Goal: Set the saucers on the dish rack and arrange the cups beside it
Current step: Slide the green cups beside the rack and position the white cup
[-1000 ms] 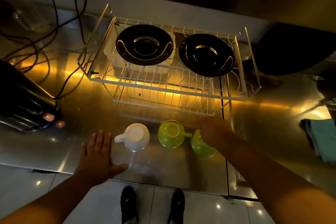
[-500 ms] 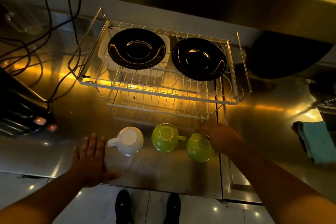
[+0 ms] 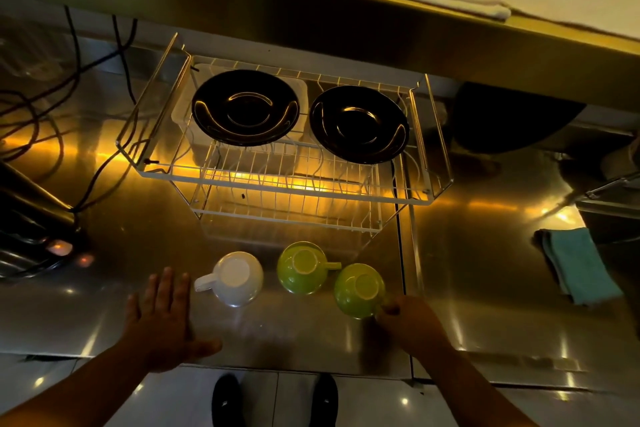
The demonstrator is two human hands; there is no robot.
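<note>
Your live piece is the nearer green cup (image 3: 359, 289), upside down on the steel tabletop (image 3: 485, 270), the rightmost of three inverted cups in a loose row just in front of the dish rack (image 3: 287, 180). It lies up and to the left of your right hand (image 3: 410, 322), whose grip sits against the cup's lower right edge; the fingers curl in there, seemingly around the handle, but the handle itself is hidden, so you cannot tell whether the grip has closed on it or only rests beside it. The cup is round, so the line that matters is the handle's, and it seems to point down and right toward that hand. Just to its upper left stands the second green cup (image 3: 302, 267), its handle reaching right almost to the first cup's rim; the two are very near, so any turn or slide is best made away from that handle. Further left sits the white cup (image 3: 238, 278), handle pointing left toward your left hand (image 3: 162, 319), which lies flat and open on the tabletop, holding nothing and just beside that handle. So the right hand is nearer both green cups, the left nearer the white one. Beyond them, two black saucers (image 3: 245, 107) lie side by side on the rack's upper tier, and that part looks done. A teal cloth (image 3: 578, 263) lies well apart at the right.
</note>
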